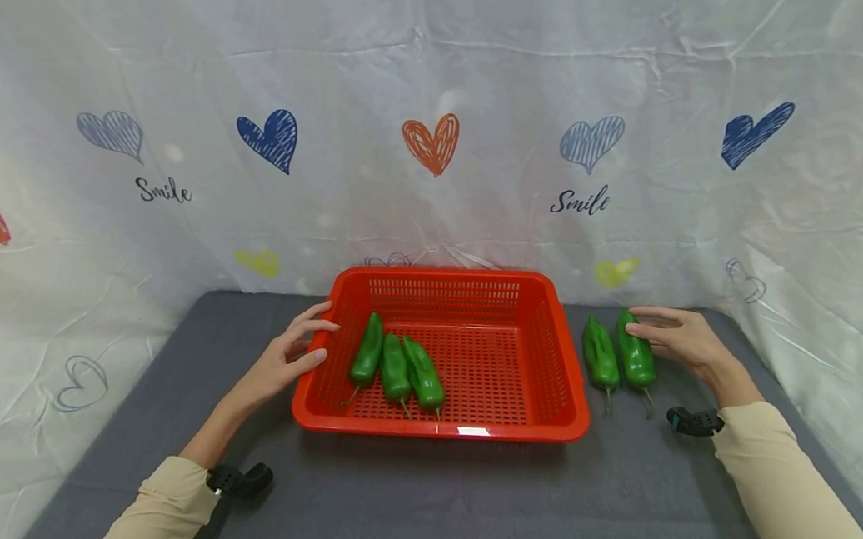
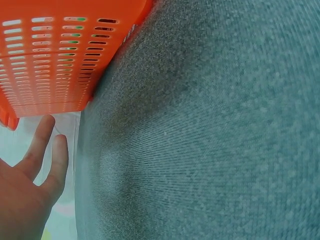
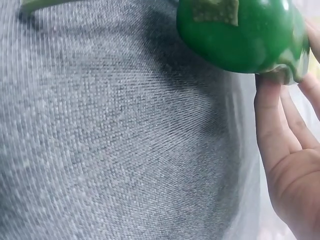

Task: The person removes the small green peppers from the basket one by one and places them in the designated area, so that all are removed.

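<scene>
Head view's up top on the person, facing fwd & down, set well back: red basket mid-frame, backdrop across upper half. L wrist view's low, close to the grey cloth, rolled sideways: L hand lower left, basket upper left, shared w/ head. R wrist view's v. near: pepper upper right, R hand right edge, both also in head's right half.

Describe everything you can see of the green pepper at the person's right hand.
The pepper is long, glossy and green, with smooth, waxy-looking skin. It narrows toward its far tip and broadens toward the near end, where a thin, paler stem points toward the person. It is to the right of the red basket, beside another pepper, above the grey cloth. The right hand pinches its far end; whether that end is lifted is hard to tell.
</scene>
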The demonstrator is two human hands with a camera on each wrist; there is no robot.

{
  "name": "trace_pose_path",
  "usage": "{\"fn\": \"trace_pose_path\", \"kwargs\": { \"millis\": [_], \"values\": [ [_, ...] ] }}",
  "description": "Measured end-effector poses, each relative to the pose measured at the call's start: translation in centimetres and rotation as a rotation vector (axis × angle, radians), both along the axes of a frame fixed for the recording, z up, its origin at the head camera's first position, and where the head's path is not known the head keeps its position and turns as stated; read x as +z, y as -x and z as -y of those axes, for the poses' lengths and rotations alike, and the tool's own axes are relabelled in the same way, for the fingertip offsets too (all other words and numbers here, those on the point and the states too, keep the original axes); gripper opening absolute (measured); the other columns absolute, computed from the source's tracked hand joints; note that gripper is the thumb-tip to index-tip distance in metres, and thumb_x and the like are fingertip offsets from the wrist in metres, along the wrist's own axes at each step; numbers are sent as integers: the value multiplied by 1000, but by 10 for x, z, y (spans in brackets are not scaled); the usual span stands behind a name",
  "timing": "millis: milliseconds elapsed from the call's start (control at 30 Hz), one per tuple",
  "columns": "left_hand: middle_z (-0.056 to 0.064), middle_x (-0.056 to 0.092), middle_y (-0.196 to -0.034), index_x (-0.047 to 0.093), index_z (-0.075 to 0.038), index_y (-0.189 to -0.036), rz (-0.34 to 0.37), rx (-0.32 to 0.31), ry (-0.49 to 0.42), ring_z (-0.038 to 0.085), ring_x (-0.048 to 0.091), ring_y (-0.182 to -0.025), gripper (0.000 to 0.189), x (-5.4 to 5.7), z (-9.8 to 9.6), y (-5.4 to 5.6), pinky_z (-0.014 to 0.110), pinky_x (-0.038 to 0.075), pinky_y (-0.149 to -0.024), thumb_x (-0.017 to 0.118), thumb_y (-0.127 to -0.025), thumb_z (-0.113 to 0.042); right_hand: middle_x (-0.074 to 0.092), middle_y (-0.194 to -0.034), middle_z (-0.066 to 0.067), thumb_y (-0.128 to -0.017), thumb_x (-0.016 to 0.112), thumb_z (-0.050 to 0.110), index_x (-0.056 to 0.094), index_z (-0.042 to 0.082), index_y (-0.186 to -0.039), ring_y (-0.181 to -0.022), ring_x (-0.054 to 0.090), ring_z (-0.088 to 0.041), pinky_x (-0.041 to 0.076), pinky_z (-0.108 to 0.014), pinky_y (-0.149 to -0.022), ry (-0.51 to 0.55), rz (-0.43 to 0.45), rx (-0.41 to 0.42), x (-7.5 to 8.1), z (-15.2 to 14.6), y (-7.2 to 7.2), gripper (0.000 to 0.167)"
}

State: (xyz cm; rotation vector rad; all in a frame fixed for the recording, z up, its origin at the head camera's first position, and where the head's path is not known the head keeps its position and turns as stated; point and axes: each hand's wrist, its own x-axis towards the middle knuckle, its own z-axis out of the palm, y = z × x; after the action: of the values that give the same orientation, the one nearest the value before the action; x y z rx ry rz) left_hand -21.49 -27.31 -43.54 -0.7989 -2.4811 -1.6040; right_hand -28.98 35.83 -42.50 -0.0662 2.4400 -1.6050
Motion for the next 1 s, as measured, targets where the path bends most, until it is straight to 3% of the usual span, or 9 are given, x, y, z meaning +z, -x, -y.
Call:
{"fn": "trace_pose_path", "kwargs": {
  "millis": [167,300,500,767,1000],
  "values": [
    [3,24,-164,56,-6,-139,10,1,-4,31,41,-136,38,1,0,-1,32,43,-99,59,-101,-2,50,-141,-18,-97,73,32,44,-2,-151,-100,62,2,53,-25,-85,-8,2,10,-4,-2,4,70],
    [4,24,-164,56,-5,-139,14,0,-6,35,41,-135,37,1,0,-2,32,43,-98,59,-102,-3,56,-133,-13,-96,74,31,45,-4,-150,-99,63,1,53,-25,-84,1,-3,5,-8,-2,6,70],
    [3,24,-164,56,-5,-139,12,3,2,32,38,-138,38,2,-1,-2,33,42,-100,58,-102,-2,64,-123,-6,-94,77,29,48,-9,-145,-97,65,-4,55,-29,-82,14,-13,4,-15,1,8,69],
    [10,23,-164,55,-2,-139,0,-16,-3,37,44,-133,37,2,-1,-2,29,45,-96,57,-102,0,57,-133,-25,-95,76,31,50,-8,-144,-96,64,-5,55,-32,-83,-37,-16,5,-14,7,8,69],
    [5,24,-164,56,-5,-139,18,4,1,26,50,-128,38,2,-1,-2,31,47,-94,59,-101,-2,56,-136,-29,-96,74,33,51,-8,-142,-107,63,-17,55,-35,-85,-120,-61,20,-13,6,5,66]
  ]
}}
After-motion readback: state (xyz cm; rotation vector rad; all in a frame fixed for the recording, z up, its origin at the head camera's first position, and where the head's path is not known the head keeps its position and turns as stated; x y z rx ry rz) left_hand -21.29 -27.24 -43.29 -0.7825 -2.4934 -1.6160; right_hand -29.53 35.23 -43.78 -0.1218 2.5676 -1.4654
